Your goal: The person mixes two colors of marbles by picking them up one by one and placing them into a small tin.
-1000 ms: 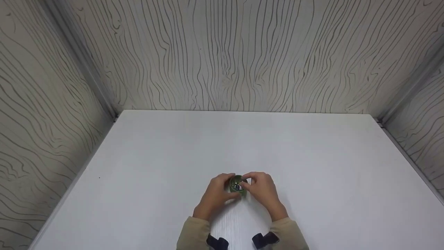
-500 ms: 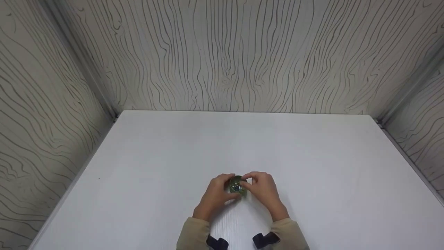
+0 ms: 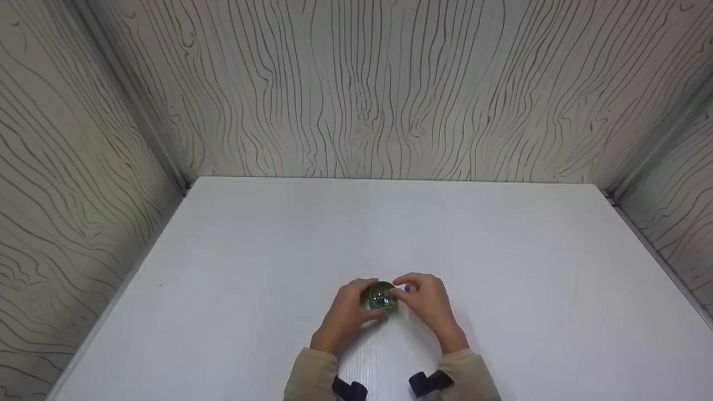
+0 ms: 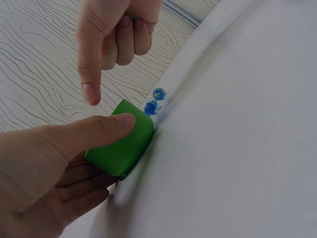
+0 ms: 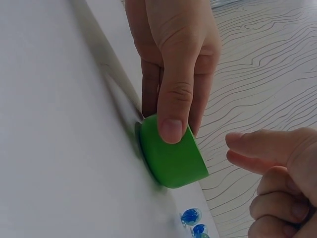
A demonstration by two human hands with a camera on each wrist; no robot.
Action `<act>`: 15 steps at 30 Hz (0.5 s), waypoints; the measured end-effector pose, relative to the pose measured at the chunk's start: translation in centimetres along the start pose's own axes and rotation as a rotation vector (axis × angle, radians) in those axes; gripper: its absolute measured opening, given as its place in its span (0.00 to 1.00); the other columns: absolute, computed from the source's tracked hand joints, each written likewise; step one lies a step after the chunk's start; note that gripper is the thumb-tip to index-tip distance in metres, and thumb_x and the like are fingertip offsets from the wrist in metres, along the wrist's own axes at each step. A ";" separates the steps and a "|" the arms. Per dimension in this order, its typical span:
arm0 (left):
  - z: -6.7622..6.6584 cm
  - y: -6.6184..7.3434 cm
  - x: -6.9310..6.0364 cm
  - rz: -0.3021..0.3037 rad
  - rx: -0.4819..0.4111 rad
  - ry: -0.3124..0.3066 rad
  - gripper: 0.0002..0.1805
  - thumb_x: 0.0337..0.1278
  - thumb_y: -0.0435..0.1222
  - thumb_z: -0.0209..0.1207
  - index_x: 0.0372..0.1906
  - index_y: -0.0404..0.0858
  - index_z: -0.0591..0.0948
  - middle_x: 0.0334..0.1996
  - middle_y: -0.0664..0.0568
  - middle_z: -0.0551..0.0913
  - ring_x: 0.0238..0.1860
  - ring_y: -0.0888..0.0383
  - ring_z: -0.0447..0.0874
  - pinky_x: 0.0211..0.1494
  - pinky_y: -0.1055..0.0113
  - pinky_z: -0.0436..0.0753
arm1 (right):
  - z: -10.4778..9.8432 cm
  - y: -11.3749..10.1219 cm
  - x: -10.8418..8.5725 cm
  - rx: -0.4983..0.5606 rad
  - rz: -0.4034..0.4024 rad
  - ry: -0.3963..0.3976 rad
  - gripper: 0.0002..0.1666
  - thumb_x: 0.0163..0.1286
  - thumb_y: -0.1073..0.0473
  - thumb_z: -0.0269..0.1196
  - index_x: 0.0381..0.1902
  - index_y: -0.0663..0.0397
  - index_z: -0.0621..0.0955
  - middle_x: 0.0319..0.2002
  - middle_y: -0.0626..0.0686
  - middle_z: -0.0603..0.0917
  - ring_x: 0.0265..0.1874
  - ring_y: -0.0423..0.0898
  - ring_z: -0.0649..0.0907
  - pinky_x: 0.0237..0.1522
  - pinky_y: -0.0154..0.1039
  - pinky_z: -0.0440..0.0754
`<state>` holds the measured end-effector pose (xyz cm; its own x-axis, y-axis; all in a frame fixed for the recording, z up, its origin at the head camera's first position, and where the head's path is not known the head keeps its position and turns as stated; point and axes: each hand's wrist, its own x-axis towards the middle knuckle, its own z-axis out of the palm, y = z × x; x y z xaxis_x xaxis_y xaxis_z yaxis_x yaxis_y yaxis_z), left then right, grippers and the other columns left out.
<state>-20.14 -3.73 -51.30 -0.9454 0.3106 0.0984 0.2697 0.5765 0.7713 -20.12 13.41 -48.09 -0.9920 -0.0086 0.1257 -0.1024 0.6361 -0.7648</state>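
Note:
My left hand [image 3: 345, 312] grips a small green cup [image 5: 173, 156] from its left side, thumb against the near wall and the other fingers round behind. The cup stands upright on the white table. Shiny marbles show inside its mouth [image 3: 382, 298] in the head view. Over the cup's right rim, the thumb and index finger of my right hand [image 3: 428, 301] reach out, with a small gap between their tips and nothing seen between them. Its other fingers are folded in the right wrist view. Blue glass marbles [image 4: 151, 107] lie on the table beyond the cup.
The white table [image 3: 250, 267] spreads out on all sides of the hands. A wood-grain patterned wall [image 3: 362, 100] rises behind its far edge, with similar panels at left and right.
My right hand has drawn slightly to the right, away from the cup's mouth, and a blue marble now shows between its thumb and index finger in the head view. The left hand stays still.

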 end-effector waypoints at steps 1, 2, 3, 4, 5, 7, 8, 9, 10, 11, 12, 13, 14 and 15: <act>0.0 0.0 0.0 -0.001 -0.003 0.000 0.33 0.45 0.36 0.72 0.59 0.32 0.76 0.54 0.42 0.82 0.59 0.47 0.80 0.66 0.54 0.79 | -0.1 0.1 0.0 0.001 0.002 0.005 0.08 0.54 0.62 0.72 0.33 0.57 0.88 0.14 0.42 0.66 0.15 0.33 0.63 0.18 0.24 0.60; 0.0 0.0 0.0 -0.002 -0.005 -0.001 0.33 0.45 0.36 0.72 0.59 0.32 0.76 0.54 0.42 0.82 0.59 0.47 0.80 0.66 0.54 0.78 | -0.2 0.1 0.0 0.001 0.005 0.010 0.07 0.54 0.62 0.72 0.33 0.57 0.88 0.14 0.42 0.66 0.15 0.33 0.63 0.18 0.24 0.60; 0.0 0.0 0.0 -0.002 -0.008 -0.001 0.33 0.44 0.36 0.72 0.59 0.32 0.76 0.54 0.42 0.82 0.59 0.47 0.80 0.66 0.54 0.78 | -0.3 0.2 0.0 0.001 0.008 0.015 0.08 0.54 0.62 0.72 0.33 0.57 0.88 0.14 0.42 0.66 0.16 0.33 0.63 0.18 0.24 0.60; 0.0 0.0 0.0 0.000 -0.008 -0.001 0.33 0.44 0.36 0.72 0.59 0.31 0.76 0.54 0.42 0.82 0.59 0.47 0.80 0.66 0.54 0.79 | -0.4 0.3 0.1 0.000 0.012 0.019 0.08 0.54 0.63 0.72 0.33 0.58 0.88 0.14 0.42 0.66 0.16 0.33 0.62 0.18 0.24 0.60; 0.0 0.1 0.0 -0.001 -0.010 -0.001 0.33 0.44 0.36 0.72 0.59 0.31 0.76 0.54 0.42 0.82 0.59 0.47 0.80 0.66 0.54 0.78 | -0.5 0.4 0.1 -0.006 0.006 0.026 0.08 0.54 0.63 0.72 0.33 0.58 0.88 0.14 0.43 0.65 0.16 0.33 0.62 0.18 0.25 0.60; 0.0 0.1 0.0 -0.002 -0.007 0.000 0.33 0.44 0.37 0.72 0.59 0.31 0.76 0.55 0.42 0.82 0.59 0.47 0.80 0.67 0.54 0.79 | -0.8 0.6 0.1 -0.011 0.009 0.035 0.08 0.54 0.63 0.71 0.33 0.59 0.88 0.14 0.42 0.65 0.15 0.33 0.62 0.18 0.25 0.60; 0.0 0.2 0.0 -0.009 -0.014 0.000 0.33 0.45 0.37 0.72 0.59 0.32 0.76 0.55 0.42 0.82 0.60 0.47 0.80 0.67 0.54 0.78 | -0.8 0.7 0.2 -0.007 0.014 0.037 0.08 0.54 0.63 0.71 0.33 0.59 0.88 0.14 0.42 0.65 0.15 0.33 0.62 0.19 0.24 0.60; 0.0 0.2 0.0 -0.019 -0.019 -0.001 0.33 0.45 0.37 0.72 0.60 0.32 0.76 0.56 0.42 0.82 0.60 0.47 0.79 0.68 0.54 0.78 | -0.9 0.9 0.2 -0.005 0.020 0.036 0.07 0.54 0.64 0.71 0.33 0.59 0.88 0.14 0.42 0.65 0.15 0.33 0.62 0.19 0.24 0.60; 0.0 0.3 -0.1 -0.029 -0.025 -0.002 0.34 0.45 0.37 0.72 0.60 0.33 0.76 0.56 0.43 0.81 0.61 0.47 0.79 0.68 0.54 0.77 | -1.0 1.0 0.3 -0.003 0.024 0.036 0.07 0.54 0.64 0.71 0.33 0.59 0.88 0.14 0.42 0.65 0.15 0.33 0.62 0.19 0.24 0.60; 0.0 0.3 -0.1 -0.037 -0.029 -0.003 0.34 0.45 0.37 0.72 0.61 0.33 0.75 0.57 0.43 0.81 0.61 0.47 0.79 0.69 0.54 0.77 | -1.1 1.0 0.3 0.001 0.027 0.035 0.07 0.54 0.64 0.71 0.33 0.59 0.88 0.14 0.42 0.65 0.15 0.33 0.62 0.19 0.24 0.60; -0.1 0.4 -0.2 -0.046 -0.034 -0.004 0.34 0.46 0.37 0.71 0.61 0.33 0.75 0.57 0.43 0.81 0.62 0.47 0.78 0.69 0.54 0.76 | -1.1 1.1 0.4 0.008 0.038 0.032 0.07 0.55 0.64 0.71 0.33 0.59 0.88 0.14 0.42 0.65 0.15 0.33 0.62 0.19 0.24 0.60; -0.1 0.4 -0.2 -0.054 -0.041 -0.007 0.34 0.46 0.37 0.71 0.61 0.34 0.75 0.57 0.43 0.81 0.62 0.47 0.78 0.69 0.54 0.76 | -1.2 1.1 0.4 0.014 0.045 0.029 0.07 0.55 0.64 0.71 0.33 0.59 0.88 0.14 0.42 0.66 0.15 0.33 0.62 0.19 0.24 0.60; -0.1 0.4 -0.2 -0.060 -0.048 -0.009 0.34 0.46 0.37 0.71 0.61 0.34 0.75 0.58 0.43 0.81 0.62 0.47 0.78 0.70 0.54 0.76 | -1.2 1.1 0.4 0.019 0.049 0.029 0.06 0.55 0.64 0.71 0.33 0.58 0.88 0.14 0.42 0.66 0.15 0.33 0.63 0.19 0.24 0.60; -0.1 0.4 -0.2 -0.059 -0.048 -0.009 0.34 0.46 0.38 0.71 0.61 0.34 0.75 0.57 0.43 0.81 0.62 0.47 0.78 0.69 0.54 0.76 | -1.2 1.1 0.4 0.018 0.054 0.028 0.06 0.55 0.64 0.71 0.32 0.58 0.88 0.14 0.42 0.66 0.15 0.33 0.63 0.19 0.24 0.61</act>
<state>-19.83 -3.63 -50.98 -0.9577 0.2841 0.0458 0.2039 0.5575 0.8047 -20.52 15.09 -48.14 -0.9938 0.0470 0.1012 -0.0503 0.6207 -0.7824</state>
